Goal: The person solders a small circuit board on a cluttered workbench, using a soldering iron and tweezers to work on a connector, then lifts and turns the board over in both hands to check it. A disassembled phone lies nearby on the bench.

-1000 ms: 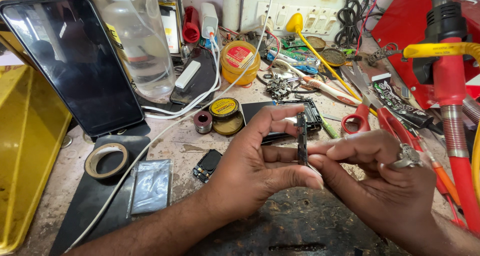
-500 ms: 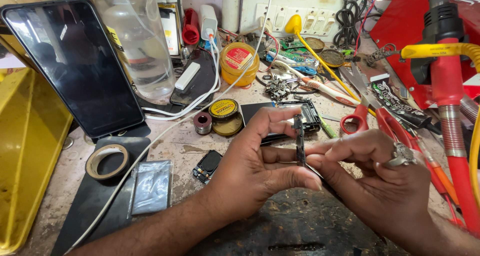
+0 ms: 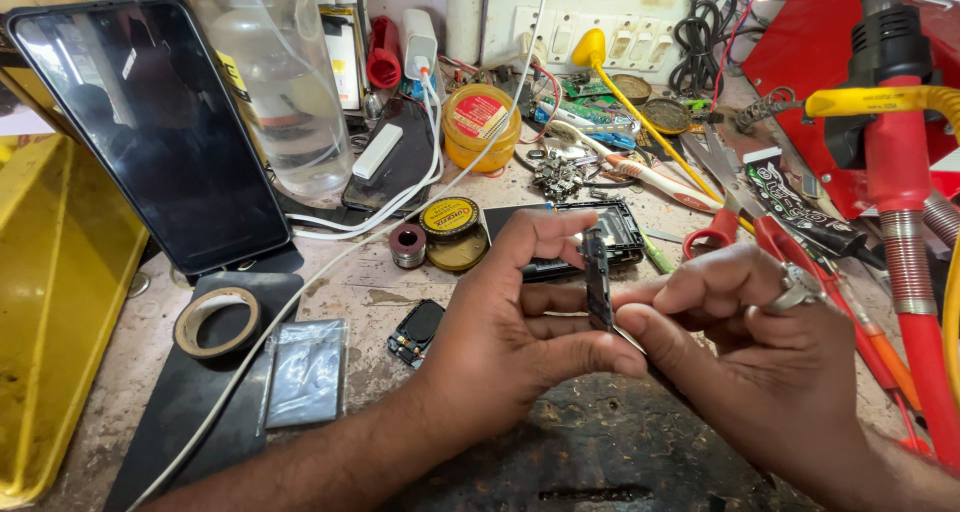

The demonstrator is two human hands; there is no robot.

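Observation:
My left hand [image 3: 510, 327] and my right hand [image 3: 760, 357] meet over the middle of the workbench, both pinching a small dark phone part [image 3: 597, 282] held edge-on and upright between the fingertips. The left thumb and fingers grip it from the left side, while the right thumb and forefinger press on it from the right. A ring sits on a finger of my right hand. Just behind the part lies a black phone frame [image 3: 610, 234] flat on the bench. A small black module [image 3: 416, 332] lies beside my left wrist.
A large dark phone [image 3: 150, 137] leans at the back left by a clear plastic bottle [image 3: 285, 82]. A tape roll [image 3: 215, 322] and a silver pouch [image 3: 305, 372] lie on a black mat. Round tins [image 3: 455, 234], red-handled scissors [image 3: 740, 217], a yellow bin [image 3: 50, 302] and a red hot-air tool [image 3: 900, 172] crowd around.
Both hands keep their grip on the small dark part with only slight shifts of the fingers. Nothing else on the bench has moved.

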